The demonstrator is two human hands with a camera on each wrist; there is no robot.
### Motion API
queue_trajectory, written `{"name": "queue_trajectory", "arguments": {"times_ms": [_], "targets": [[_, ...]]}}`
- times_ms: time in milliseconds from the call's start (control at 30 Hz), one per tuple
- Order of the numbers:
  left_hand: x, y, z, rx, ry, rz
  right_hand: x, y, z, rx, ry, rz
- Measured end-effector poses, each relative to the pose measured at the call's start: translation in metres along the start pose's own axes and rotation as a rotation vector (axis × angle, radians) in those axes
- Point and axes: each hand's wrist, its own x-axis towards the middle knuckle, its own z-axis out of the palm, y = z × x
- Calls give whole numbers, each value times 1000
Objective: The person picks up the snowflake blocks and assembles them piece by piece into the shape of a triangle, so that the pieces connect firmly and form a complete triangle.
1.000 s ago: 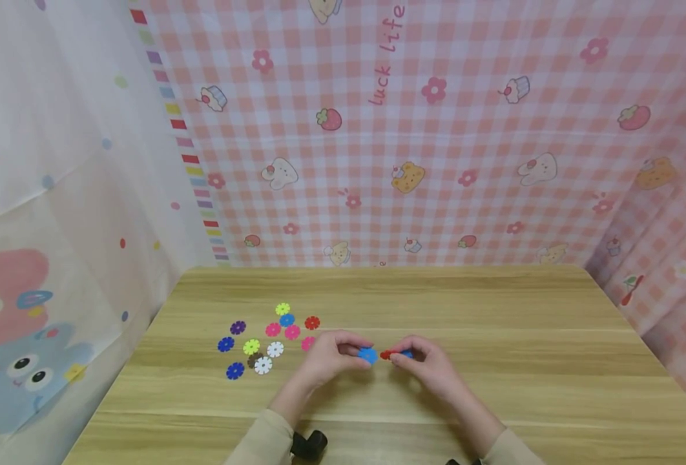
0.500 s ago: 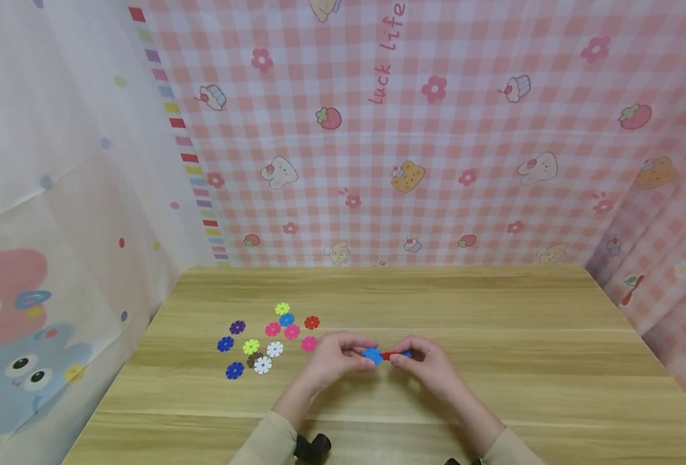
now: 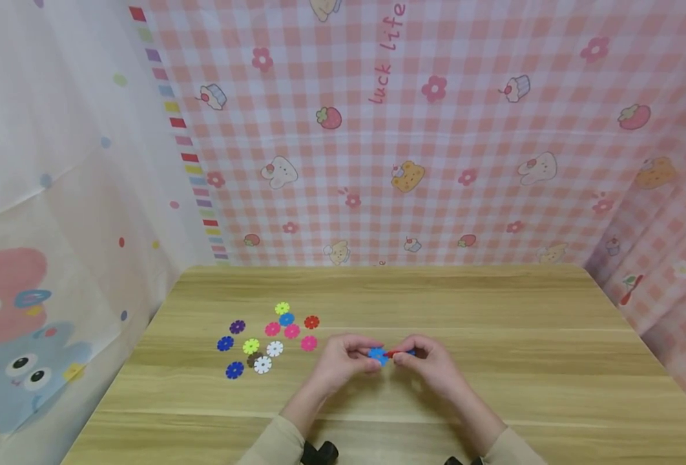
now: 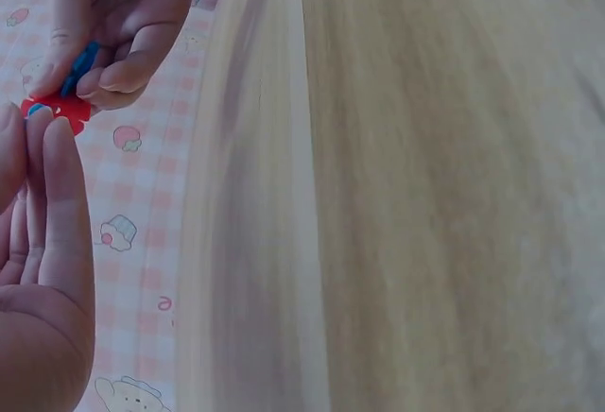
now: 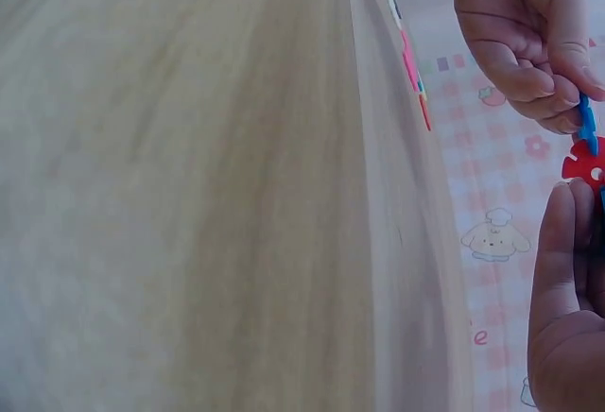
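My left hand (image 3: 340, 363) pinches a light blue notched plastic disc (image 3: 378, 356) by its left side. Opposite it, my right hand (image 3: 431, 365) grips a red notched disc (image 3: 389, 354) between thumb and fingers. A second blue disc (image 3: 411, 352) is joined to the red one, mostly covered by the right fingers. In the right wrist view the left hand's blue disc (image 5: 587, 127) stands edge-on, its rim right at the red disc's (image 5: 579, 161) notched edge. The left wrist view shows the red disc (image 4: 74, 110) between the fingertips of both hands.
Left of the hands, several loose notched discs lie on the wooden table (image 3: 523, 336): pink (image 3: 309, 343), red (image 3: 311, 321), white (image 3: 263, 365), yellow (image 3: 282, 309), dark blue (image 3: 234, 370) and purple (image 3: 237, 327). A checked cloth (image 3: 465, 142) hangs behind the table.
My left hand has moved right with its light blue disc, closing the gap to the red disc, and the two now meet. The right hand has barely moved.
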Motion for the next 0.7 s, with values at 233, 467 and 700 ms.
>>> {"name": "queue_trajectory", "arguments": {"times_ms": [233,467,700], "targets": [[1,1,1,-17,-26,-21,1,4,-5,-56,20,24],[2,-1,0,-13,9,-36,0,3,-5,-63,37,27],[2,-4,4,-42,81,-39,0,1,-3,-48,39,17]]}}
